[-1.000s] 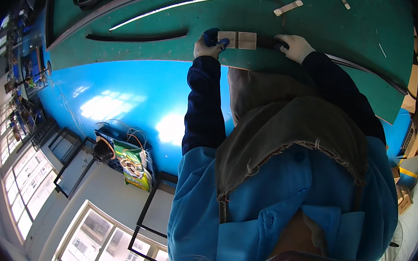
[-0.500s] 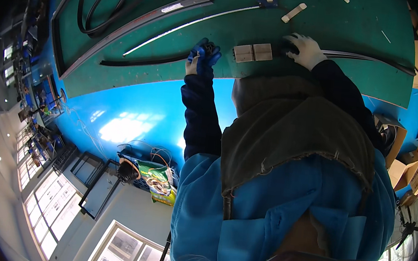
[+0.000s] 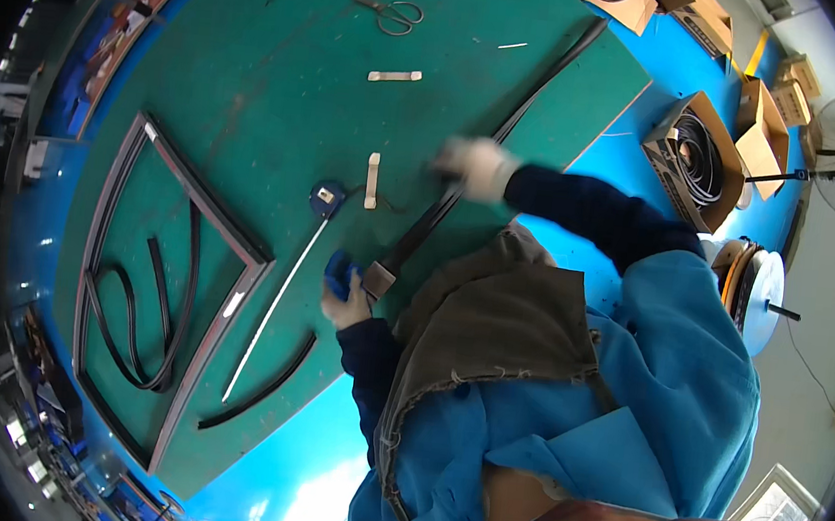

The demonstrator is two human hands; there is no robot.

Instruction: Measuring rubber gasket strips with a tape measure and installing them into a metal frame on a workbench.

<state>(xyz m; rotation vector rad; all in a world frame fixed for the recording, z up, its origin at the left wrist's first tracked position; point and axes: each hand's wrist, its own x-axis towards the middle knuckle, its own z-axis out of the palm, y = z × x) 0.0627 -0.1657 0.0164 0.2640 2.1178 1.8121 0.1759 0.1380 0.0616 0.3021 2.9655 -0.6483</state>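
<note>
While a person in a blue shirt (image 3: 674,366) and a dark apron (image 3: 501,334) leans over a green tabletop (image 3: 290,118), both gloved hands work around black strips (image 3: 425,229) below and to the right of a dark blue tape measure (image 3: 326,198). The strips run from a grey square block (image 3: 378,281), below and right of the tape measure, diagonally up to the tabletop's edge, well to its upper right. The left hand (image 3: 345,299), its glove pale with blue on the fingers, is below the tape measure and touches the block's left side; whether its fingers close around the block cannot be told. The right hand (image 3: 482,169), to the right of the tape measure and slightly higher, is at the strips, too blurred for its grip to be read.

The tape measure's white blade extends down and to the left. A pale bar-shaped piece (image 3: 373,181) lies just right of the tape measure, a second pale bar (image 3: 395,76) farther above it, and scissors (image 3: 379,8) above that. Left of the tape measure is a dark four-sided frame (image 3: 201,365), with a looped black strip (image 3: 194,267) within its outline. A short curved black strip (image 3: 271,390) lies below the tape measure.
</note>
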